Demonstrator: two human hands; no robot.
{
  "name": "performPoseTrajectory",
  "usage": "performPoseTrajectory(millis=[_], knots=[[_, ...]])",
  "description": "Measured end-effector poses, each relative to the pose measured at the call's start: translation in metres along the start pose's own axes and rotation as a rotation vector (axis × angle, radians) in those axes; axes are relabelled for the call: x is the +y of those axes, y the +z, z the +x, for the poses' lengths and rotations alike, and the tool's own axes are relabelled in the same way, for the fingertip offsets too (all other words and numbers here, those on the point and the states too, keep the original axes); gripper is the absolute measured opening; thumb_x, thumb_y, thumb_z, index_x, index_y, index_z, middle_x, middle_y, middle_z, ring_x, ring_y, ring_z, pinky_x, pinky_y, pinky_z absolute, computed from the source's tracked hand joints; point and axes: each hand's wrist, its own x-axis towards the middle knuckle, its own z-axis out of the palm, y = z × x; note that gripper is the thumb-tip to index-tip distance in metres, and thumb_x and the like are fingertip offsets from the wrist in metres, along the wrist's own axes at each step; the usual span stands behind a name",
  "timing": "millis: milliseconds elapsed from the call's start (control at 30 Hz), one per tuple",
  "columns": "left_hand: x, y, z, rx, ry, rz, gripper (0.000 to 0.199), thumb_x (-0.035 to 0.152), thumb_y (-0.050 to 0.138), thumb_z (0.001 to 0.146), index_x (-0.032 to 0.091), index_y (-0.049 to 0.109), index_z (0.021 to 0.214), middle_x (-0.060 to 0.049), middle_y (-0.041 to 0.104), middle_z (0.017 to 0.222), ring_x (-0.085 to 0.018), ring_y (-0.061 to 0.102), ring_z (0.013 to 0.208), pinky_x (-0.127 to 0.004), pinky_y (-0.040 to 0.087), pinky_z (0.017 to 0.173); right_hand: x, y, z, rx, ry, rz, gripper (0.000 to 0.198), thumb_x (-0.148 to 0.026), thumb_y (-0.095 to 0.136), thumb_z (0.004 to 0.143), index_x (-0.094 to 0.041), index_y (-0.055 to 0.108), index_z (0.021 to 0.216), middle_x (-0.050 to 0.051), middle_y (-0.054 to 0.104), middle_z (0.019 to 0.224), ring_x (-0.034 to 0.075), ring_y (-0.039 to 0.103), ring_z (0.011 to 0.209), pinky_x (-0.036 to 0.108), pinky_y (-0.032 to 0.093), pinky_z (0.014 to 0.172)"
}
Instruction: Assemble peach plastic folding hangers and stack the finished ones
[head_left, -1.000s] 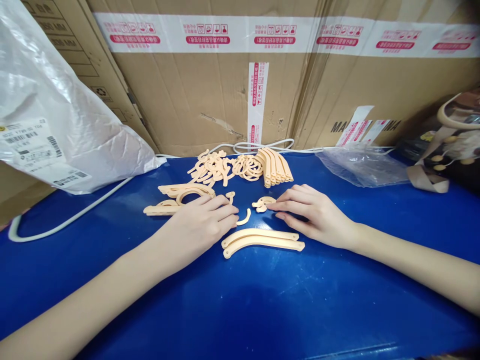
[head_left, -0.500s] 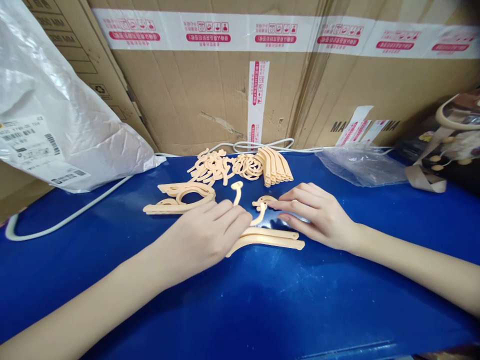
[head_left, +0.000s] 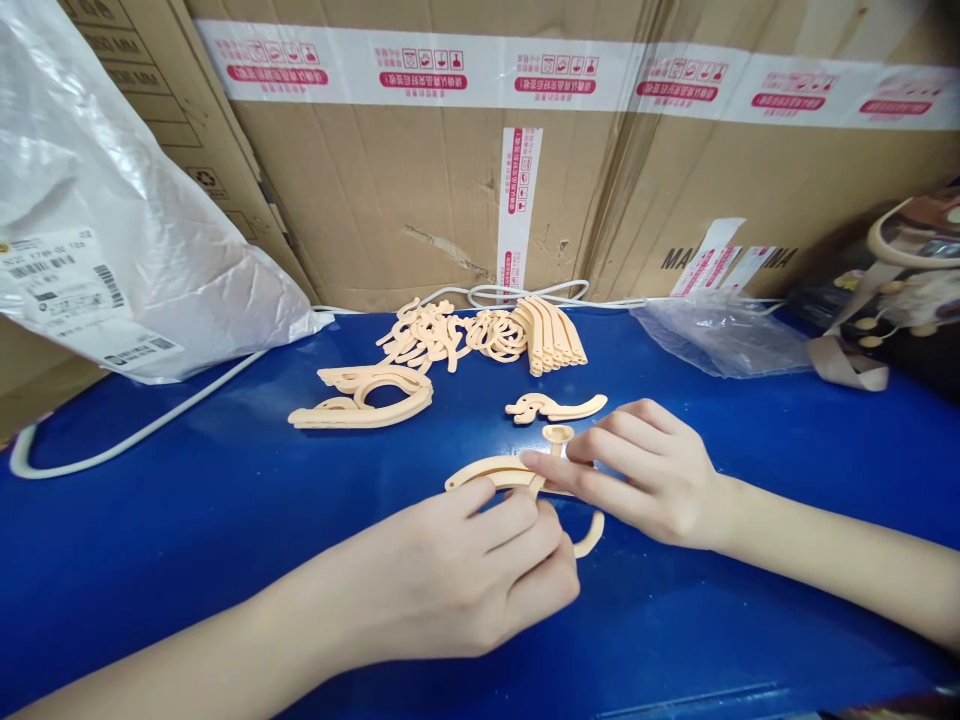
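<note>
Cream plastic parts that look like pieces of folding clothes hangers lie about my hands. My left hand is closed on a curved hook-shaped piece, whose cupped round end sticks up past my fingers. Its middle is hidden by my knuckles. My right hand has its fingers apart, with the index fingertip over a pair of long curved arms lying on the table; whether it presses on them I cannot tell. Just beyond that hand rest small hooked pieces.
To the left lies a stack of joined hanger parts. Farther back are loose hooks, rings and curved arms. A white bag, cable, clear plastic bag and cardboard boxes border the blue table.
My left hand has moved right and nearer to me with the hook-shaped piece, which is now turned. My right hand has left the small hooked pieces and come nearer, over the long arms.
</note>
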Motion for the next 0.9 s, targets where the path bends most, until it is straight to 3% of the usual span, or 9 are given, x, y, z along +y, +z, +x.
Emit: performPoseTrajectory(millis=[200,333,500,600,733,900], knots=[[-0.006,0.002,-0.003,0.046,-0.032,-0.044,0.026,0.013,0.037,0.096,0.016,0.063,0.098,-0.004,0.070,0.101,-0.019,0.062,0.091,-0.030,0.048,0.076,0.000,0.000,0.003,0.041,0.037,0.032,0.013,-0.017,0.050,0.094,-0.016,0.064,0.094,0.000,0.063,0.069,0.014,0.044,0.061,0.030,0.028,0.055],[-0.013,0.002,-0.008,0.060,-0.124,-0.067,0.030,0.009,0.033,0.097,0.014,0.060,0.106,-0.005,0.067,0.113,-0.020,0.060,0.094,-0.032,0.048,0.075,0.007,0.006,0.001,0.007,0.191,0.141,0.020,-0.021,0.042,0.098,-0.015,0.061,0.093,0.003,0.064,0.073,0.015,0.046,0.063,0.030,0.029,0.057],[-0.022,0.004,-0.013,0.067,-0.181,-0.057,0.026,0.006,0.040,0.094,0.011,0.057,0.112,-0.009,0.064,0.115,-0.021,0.059,0.091,-0.034,0.046,0.076,0.013,0.013,-0.004,-0.012,0.399,0.351,0.010,-0.022,0.049,0.096,-0.016,0.057,0.094,0.002,0.065,0.080,0.014,0.050,0.068,0.029,0.034,0.064],[-0.028,0.005,-0.015,0.046,-0.231,-0.088,0.019,0.010,0.046,0.093,0.011,0.058,0.108,-0.009,0.066,0.104,-0.021,0.059,0.088,-0.034,0.045,0.074,0.013,0.015,-0.007,-0.010,0.498,0.447,0.009,-0.021,0.047,0.096,-0.017,0.056,0.095,0.002,0.066,0.087,0.012,0.053,0.072,0.027,0.037,0.068],[-0.034,0.006,-0.016,-0.049,-0.299,-0.165,0.020,0.025,0.045,0.095,0.014,0.059,0.085,-0.005,0.061,0.080,-0.020,0.056,0.074,-0.033,0.041,0.065,0.013,0.015,-0.009,-0.012,0.663,0.605,0.012,-0.026,0.045,0.097,-0.018,0.054,0.096,0.002,0.062,0.083,0.012,0.054,0.074,0.026,0.041,0.069],[-0.035,0.006,-0.016,-0.212,-0.329,-0.288,0.021,0.032,0.049,0.091,0.018,0.050,0.075,-0.002,0.052,0.075,-0.018,0.046,0.070,-0.032,0.034,0.060,0.013,0.013,-0.005,-0.055,0.822,0.901,0.018,-0.034,0.049,0.095,-0.019,0.054,0.087,0.000,0.060,0.079,0.011,0.053,0.070,0.024,0.041,0.063]])
